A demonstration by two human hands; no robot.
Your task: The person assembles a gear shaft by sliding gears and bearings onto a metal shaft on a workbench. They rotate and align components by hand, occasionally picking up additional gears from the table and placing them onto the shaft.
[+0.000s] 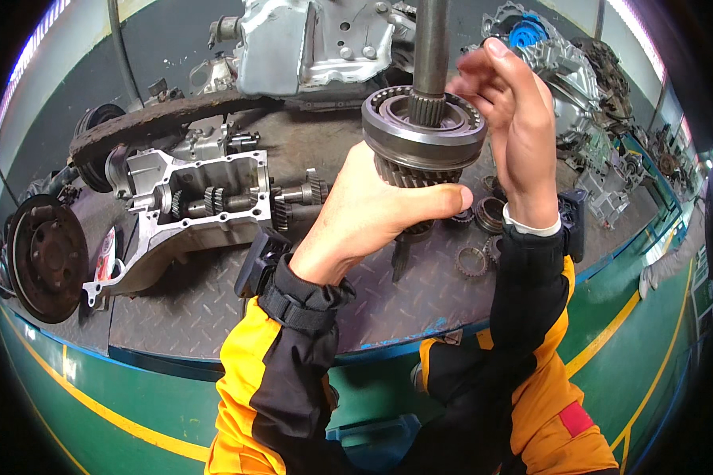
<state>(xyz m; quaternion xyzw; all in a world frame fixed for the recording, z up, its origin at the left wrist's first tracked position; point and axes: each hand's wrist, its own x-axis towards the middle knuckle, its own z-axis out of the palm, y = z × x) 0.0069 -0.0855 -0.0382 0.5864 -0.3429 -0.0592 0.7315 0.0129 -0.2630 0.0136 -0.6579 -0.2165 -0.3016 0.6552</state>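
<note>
Above the bench, my left hand (364, 194) is wrapped round a helical gear (408, 172) on an upright steel shaft (432, 47), its thumb lying across the front. Directly over that gear sits a wide, smooth metal ring (424, 142), probably a synchronizer sleeve, with toothed edges inside its top. The shaft rises out of its centre past the top of the view. To the right of the ring is my right hand (523, 127), raised and open, with loosely bent fingers. Those fingertips are slightly blurred beside the shaft, and nothing shows in them.
An opened gearbox housing (206, 190) with gears inside lies left on the steel-plate bench (293, 317). Behind stands a large silver casing (317, 47). A rusty disc (47, 257) is at far left. Small toothed rings (472, 261) lie beneath my right wrist; metal castings (562, 79) crowd the right.
</note>
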